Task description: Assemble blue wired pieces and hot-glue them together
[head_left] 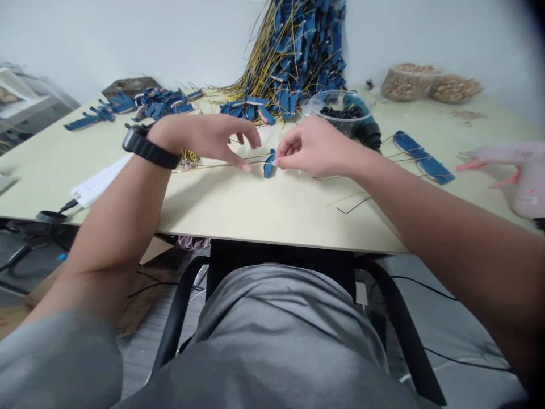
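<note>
A small blue fabric piece (269, 163) on a thin wire hangs just above the middle of the table. My right hand (313, 149) pinches it at its right edge between thumb and fingertips. To the left, my left hand (217, 136) has its thumb and fingers spread apart, with the thin wires (225, 165) passing by its thumb; it grips nothing that I can see. A black watch (149, 146) is on my left wrist. Right of my hands lie blue strips (423, 157) with wires attached.
A tall heap of blue pieces on yellow wires (298, 57) stands at the back. Nearby are a clear tub of black bits (344, 111), wood-chip-like bags (409, 82), a pink glue gun (506, 159), blue scraps (157, 102) and a white power strip (100, 182).
</note>
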A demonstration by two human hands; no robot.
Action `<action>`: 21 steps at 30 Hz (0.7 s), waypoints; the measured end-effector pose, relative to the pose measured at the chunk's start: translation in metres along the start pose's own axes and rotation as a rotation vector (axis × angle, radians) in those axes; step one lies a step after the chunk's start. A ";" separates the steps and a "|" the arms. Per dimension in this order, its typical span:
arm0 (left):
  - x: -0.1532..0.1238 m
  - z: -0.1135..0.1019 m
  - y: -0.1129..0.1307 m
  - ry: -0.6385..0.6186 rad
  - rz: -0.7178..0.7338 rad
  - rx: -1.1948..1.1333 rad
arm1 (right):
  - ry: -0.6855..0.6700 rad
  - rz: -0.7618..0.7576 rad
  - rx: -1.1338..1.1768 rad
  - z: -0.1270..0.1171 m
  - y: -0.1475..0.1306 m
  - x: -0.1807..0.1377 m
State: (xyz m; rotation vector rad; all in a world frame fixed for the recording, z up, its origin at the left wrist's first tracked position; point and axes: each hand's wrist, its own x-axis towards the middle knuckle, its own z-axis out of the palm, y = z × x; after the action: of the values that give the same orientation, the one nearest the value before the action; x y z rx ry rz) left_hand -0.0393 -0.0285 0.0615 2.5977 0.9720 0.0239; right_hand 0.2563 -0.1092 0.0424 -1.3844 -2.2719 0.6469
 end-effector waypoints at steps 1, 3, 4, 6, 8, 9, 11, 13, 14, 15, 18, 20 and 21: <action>0.003 0.006 0.002 0.024 0.033 -0.008 | 0.004 -0.005 0.009 0.003 0.003 0.000; 0.009 0.019 0.008 0.055 0.086 -0.010 | 0.011 -0.014 0.023 0.009 0.009 0.000; 0.011 0.024 0.012 0.062 0.102 -0.006 | 0.012 -0.015 0.027 0.012 0.011 0.000; 0.015 0.033 0.018 0.065 0.115 -0.001 | 0.018 -0.015 0.037 0.016 0.015 -0.001; 0.018 0.037 0.023 0.068 0.126 -0.013 | 0.027 -0.018 0.044 0.017 0.017 -0.002; 0.019 0.039 0.024 0.072 0.137 -0.023 | 0.031 -0.018 0.044 0.017 0.017 -0.002; 0.022 0.041 0.023 0.091 0.157 -0.046 | 0.030 -0.018 0.039 0.016 0.017 -0.003; 0.024 0.044 0.020 0.126 0.163 -0.063 | 0.024 -0.019 0.033 0.016 0.017 -0.003; 0.025 0.045 0.019 0.142 0.160 -0.066 | 0.021 -0.020 0.031 0.016 0.018 -0.003; 0.027 0.046 0.019 0.154 0.155 -0.064 | 0.020 -0.023 0.029 0.016 0.019 -0.002; 0.029 0.048 0.020 0.156 0.153 -0.056 | 0.026 -0.029 0.024 0.016 0.024 -0.001; 0.030 0.049 0.021 0.141 0.163 -0.069 | 0.027 -0.035 0.015 0.017 0.027 0.000; 0.030 0.049 0.022 0.141 0.167 -0.079 | 0.024 -0.037 0.009 0.017 0.028 0.001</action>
State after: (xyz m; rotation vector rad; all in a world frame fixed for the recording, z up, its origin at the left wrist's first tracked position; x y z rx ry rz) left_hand 0.0041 -0.0409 0.0199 2.6250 0.7804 0.2858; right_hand 0.2668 -0.1003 0.0128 -1.3351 -2.2676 0.6244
